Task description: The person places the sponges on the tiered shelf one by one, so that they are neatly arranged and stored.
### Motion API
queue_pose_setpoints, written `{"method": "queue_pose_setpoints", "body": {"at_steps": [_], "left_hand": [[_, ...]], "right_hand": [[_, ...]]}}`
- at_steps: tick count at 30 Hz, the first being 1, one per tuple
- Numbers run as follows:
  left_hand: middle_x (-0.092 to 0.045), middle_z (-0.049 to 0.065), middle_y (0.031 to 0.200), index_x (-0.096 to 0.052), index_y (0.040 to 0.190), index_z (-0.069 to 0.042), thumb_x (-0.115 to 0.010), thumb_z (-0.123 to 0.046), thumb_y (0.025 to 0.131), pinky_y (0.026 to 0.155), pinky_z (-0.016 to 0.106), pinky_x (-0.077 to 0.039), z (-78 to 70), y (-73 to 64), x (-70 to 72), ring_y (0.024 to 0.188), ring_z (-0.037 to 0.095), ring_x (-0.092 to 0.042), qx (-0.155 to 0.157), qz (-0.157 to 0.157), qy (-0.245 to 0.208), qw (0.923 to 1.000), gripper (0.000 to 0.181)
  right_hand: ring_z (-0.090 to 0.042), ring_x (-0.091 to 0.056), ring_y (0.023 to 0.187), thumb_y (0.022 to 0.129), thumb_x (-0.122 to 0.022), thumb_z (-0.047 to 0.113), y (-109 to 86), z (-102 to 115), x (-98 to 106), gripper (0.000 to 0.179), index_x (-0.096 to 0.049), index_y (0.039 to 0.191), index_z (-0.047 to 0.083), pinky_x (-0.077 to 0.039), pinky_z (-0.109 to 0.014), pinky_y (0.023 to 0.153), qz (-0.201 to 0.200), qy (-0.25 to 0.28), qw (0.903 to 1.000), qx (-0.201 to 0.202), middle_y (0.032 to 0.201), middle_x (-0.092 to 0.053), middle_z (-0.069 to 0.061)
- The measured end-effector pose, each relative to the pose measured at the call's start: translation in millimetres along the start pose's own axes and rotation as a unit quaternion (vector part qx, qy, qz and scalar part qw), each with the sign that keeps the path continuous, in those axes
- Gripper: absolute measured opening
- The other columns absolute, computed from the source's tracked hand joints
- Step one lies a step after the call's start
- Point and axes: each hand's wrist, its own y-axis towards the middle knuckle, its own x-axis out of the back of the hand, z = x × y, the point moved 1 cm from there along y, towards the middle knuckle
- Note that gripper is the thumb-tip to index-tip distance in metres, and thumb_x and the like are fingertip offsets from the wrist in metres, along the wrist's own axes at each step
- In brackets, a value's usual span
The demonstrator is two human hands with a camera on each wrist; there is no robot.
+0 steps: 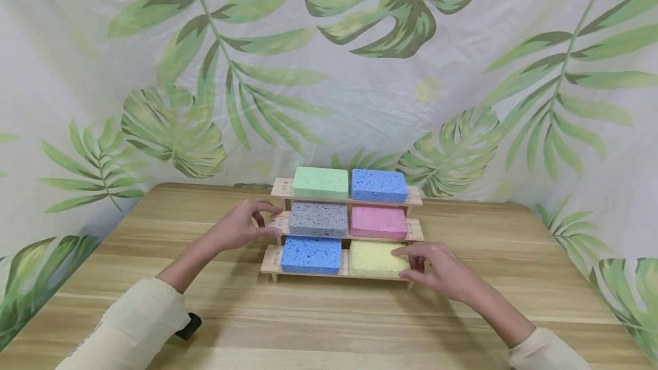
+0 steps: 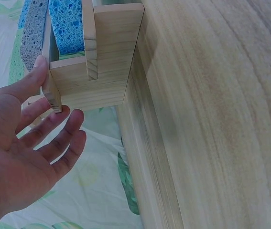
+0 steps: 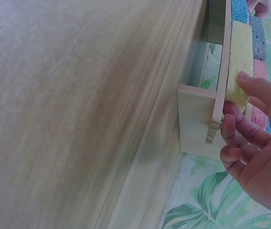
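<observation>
A three-tier wooden rack (image 1: 345,272) stands on the table and bears two sponges on each step. On its lowest step, a blue sponge (image 1: 311,254) lies left of a yellow sponge (image 1: 372,258). Grey (image 1: 317,218) and pink (image 1: 378,221) sponges occupy the middle step; a green sponge (image 1: 320,182) and another blue sponge (image 1: 379,185) sit on top. My left hand (image 1: 245,224) grips the left end of the middle step between thumb and fingers. With thumb and fingers, my right hand (image 1: 437,270) pinches the right end of the yellow sponge, which lies on the step.
The wood-grain table (image 1: 329,324) extends around the rack. Behind it hangs a white cloth (image 1: 360,96) printed with green leaves. A black object (image 1: 189,326) shows beside the left sleeve.
</observation>
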Motion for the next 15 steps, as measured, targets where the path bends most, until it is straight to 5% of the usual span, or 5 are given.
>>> {"method": "queue_pose_setpoints", "body": {"at_steps": [15], "left_hand": [[-0.065, 0.028, 0.131, -0.067, 0.129, 0.008, -0.082, -0.020, 0.090, 0.062, 0.027, -0.051, 0.1, -0.4, -1.3, 0.080, 0.016, -0.064, -0.011, 0.005, 0.008, 0.9999, 0.051]], "right_hand": [[0.001, -0.056, 0.069, 0.089, -0.082, 0.013, -2.9, 3.6, 6.1, 0.041, -0.071, 0.126, -0.002, -0.054, -0.031, 0.062, 0.013, 0.013, 0.9998, -0.008, 0.076, -0.062, 0.013]]}}
